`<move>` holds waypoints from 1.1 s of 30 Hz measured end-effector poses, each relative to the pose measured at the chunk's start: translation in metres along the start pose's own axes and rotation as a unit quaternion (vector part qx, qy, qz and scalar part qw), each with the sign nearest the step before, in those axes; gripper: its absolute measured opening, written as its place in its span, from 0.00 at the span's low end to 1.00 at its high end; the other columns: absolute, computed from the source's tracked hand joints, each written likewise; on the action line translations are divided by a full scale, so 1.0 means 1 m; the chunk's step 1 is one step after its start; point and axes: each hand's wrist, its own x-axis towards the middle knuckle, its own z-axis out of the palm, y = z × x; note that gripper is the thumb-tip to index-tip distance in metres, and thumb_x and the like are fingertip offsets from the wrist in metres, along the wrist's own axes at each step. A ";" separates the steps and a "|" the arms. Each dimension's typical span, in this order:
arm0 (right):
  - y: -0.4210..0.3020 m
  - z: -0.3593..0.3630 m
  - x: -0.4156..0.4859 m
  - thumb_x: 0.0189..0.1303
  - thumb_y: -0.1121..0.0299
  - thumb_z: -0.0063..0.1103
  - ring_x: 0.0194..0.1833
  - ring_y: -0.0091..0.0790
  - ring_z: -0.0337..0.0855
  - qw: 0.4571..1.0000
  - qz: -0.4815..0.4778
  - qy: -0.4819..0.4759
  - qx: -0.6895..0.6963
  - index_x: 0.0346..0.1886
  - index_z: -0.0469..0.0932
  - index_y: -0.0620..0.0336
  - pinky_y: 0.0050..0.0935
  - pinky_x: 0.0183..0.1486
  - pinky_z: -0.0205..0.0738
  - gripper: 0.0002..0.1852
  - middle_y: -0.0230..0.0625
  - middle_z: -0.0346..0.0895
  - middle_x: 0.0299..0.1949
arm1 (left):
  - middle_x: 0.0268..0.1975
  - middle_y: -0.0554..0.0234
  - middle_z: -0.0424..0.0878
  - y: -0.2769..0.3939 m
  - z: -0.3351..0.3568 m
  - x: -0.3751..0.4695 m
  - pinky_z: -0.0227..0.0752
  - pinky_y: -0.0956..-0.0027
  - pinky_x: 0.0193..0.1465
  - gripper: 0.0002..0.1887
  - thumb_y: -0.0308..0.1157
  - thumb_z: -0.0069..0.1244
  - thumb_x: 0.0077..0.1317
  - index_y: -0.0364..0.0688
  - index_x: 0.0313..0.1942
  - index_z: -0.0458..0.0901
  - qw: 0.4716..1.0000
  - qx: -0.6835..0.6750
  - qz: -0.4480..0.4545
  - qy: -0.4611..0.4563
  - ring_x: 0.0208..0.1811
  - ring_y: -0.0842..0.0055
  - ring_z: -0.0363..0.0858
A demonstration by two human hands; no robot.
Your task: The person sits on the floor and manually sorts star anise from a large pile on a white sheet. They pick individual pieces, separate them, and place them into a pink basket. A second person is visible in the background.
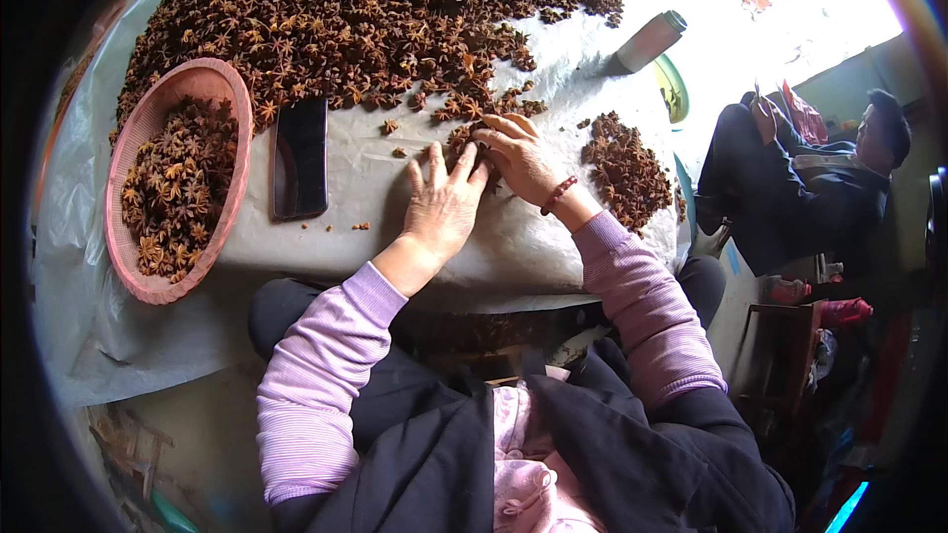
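My left hand lies palm down on the plastic-covered table, its fingers spread at a few star anise pods. Beside it my right hand, with a bead bracelet at the wrist, curves its fingers over the same pods; its fingertips are partly hidden, so I cannot tell whether it grips one. A large heap of star anise covers the table's far side. To the right of my right hand is a smaller pile of darker pods. At the left, a pink plastic basket holds more star anise.
A dark smartphone lies right of the basket. A cylindrical container and a green-rimmed dish are at the table's far right. A seated person is beyond the right edge, near a wooden stool.
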 end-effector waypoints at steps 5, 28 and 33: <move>-0.009 -0.016 -0.021 0.56 0.70 0.61 0.56 0.43 0.73 0.997 -0.002 -0.075 -0.005 0.45 0.84 0.52 0.41 0.59 0.70 0.13 0.36 0.74 0.59 | 0.68 0.54 0.64 -0.037 -0.011 -0.015 0.58 0.32 0.62 0.23 0.30 0.41 0.67 0.46 0.63 0.68 0.997 -0.016 -0.072 0.026 0.66 0.43 0.62; -0.065 -0.003 0.071 0.62 0.70 0.59 0.34 0.36 0.86 0.952 0.131 0.010 0.276 0.38 0.82 0.65 0.32 0.37 0.79 0.08 0.44 0.83 0.32 | 0.31 0.56 0.85 -0.059 -0.037 0.025 0.76 0.67 0.36 0.13 0.30 0.50 0.67 0.34 0.49 0.80 0.893 -0.406 -0.155 0.114 0.31 0.71 0.83; -0.034 0.009 0.028 0.67 0.66 0.58 0.33 0.23 0.81 0.766 0.293 0.132 0.557 0.38 0.77 0.63 0.24 0.40 0.78 0.10 0.32 0.81 0.33 | 0.27 0.60 0.85 -0.024 -0.037 0.031 0.76 0.73 0.30 0.10 0.28 0.47 0.70 0.34 0.44 0.83 0.824 -0.536 -0.125 0.134 0.25 0.80 0.81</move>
